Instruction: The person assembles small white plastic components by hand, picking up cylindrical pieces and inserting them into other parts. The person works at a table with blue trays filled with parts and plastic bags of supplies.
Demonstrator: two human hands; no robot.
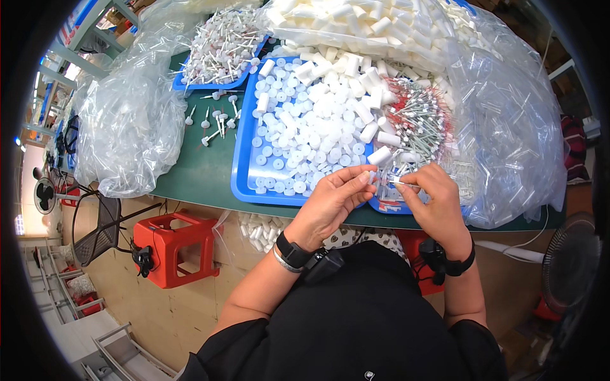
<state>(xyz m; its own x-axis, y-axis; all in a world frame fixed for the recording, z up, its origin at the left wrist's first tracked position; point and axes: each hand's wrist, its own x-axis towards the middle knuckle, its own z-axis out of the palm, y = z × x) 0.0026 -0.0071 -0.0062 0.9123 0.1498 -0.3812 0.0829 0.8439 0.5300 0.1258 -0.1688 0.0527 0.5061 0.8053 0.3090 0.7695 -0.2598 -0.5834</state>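
Note:
My left hand (338, 198) is closed in a pinch over the near right corner of a blue tray (239, 171). Between its thumb and finger is a small translucent disc (372, 177). Close beside it, my right hand (438, 198) pinches a slim white part (401, 183), whose exact kind is too small to make out. The two held pieces are a short way apart. In the tray lie many translucent discs (298, 185) and white foam-like cylinders (380, 155). Thin red-and-silver wired parts (419, 120) are heaped just beyond my right hand.
Finished-looking stemmed discs (219, 47) fill another blue tray at the back left, with several loose on the green table (203, 162). Clear plastic bags (130, 133) (508, 127) bulge at both sides. A red stool (175, 247) stands left; a fan (572, 260) stands right.

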